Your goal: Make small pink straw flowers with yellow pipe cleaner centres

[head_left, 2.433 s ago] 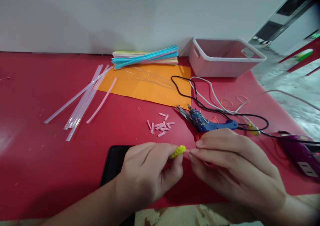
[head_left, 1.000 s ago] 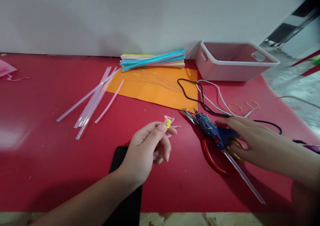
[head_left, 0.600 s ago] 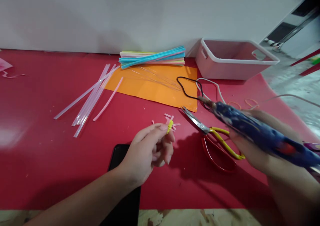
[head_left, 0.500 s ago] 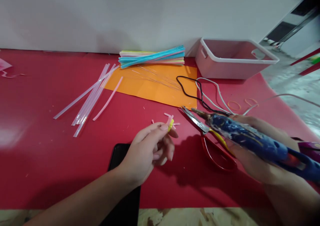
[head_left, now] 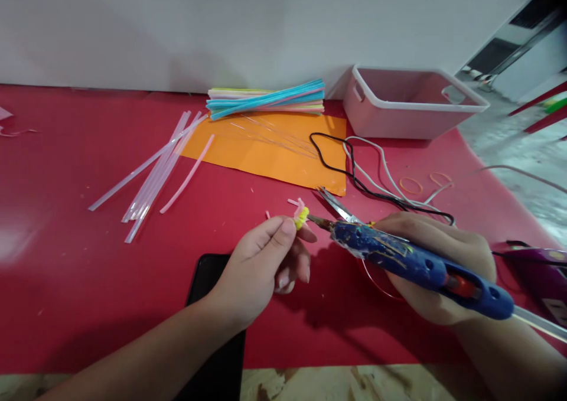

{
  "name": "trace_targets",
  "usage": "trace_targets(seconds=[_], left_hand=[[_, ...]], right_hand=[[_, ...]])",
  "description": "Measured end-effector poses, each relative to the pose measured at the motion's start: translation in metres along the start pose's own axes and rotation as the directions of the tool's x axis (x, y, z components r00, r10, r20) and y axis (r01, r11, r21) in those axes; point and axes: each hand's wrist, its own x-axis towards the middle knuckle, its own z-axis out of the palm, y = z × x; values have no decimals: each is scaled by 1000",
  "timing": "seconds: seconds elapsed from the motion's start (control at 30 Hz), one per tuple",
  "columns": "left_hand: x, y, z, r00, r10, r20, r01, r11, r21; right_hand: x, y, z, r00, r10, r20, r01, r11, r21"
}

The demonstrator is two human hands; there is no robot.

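Between thumb and fingers, my left hand point(head_left: 261, 265) pinches a small yellow and pink pipe-cleaner piece point(head_left: 302, 217). My right hand point(head_left: 443, 259) is wrapped round a blue hot glue gun point(head_left: 394, 253), streaked with dried glue. Its nozzle points left, right beside the yellow part; whether the two touch I cannot tell. A clear glue stick point(head_left: 538, 324) sticks out of the gun's back end. Under the gun lie scissors point(head_left: 339, 205), their handles mostly hidden. A black phone-like slab point(head_left: 217, 354) lies partly beneath my left forearm.
Pipe cleaners point(head_left: 266, 100) in several colours lie on an orange sheet point(head_left: 266, 159) by the wall. Left of it are clear glue sticks point(head_left: 155, 182) and a pink pipe cleaner point(head_left: 188, 173). A pale bin point(head_left: 411, 120), cords point(head_left: 376, 191) and rubber bands point(head_left: 411, 185) lie right.
My right hand has brought the glue gun leftward, its nozzle now beside the yellow and pink piece. The piece has turned slightly in my left hand. The whole view has shifted a little.
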Motion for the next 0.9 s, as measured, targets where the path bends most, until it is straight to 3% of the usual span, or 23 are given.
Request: trace_targets(seconds=[0.27,0.9], left_hand=[[1,-3,-1,999,43,-8,-42,996,81],[1,-2,-2,999,44,-9,-44,998,44]], right_hand=[[-2,-2,2,1000,-1,-18,0,999,-44],[-6,-5,1,996,76,-43,-82,984,-158]])
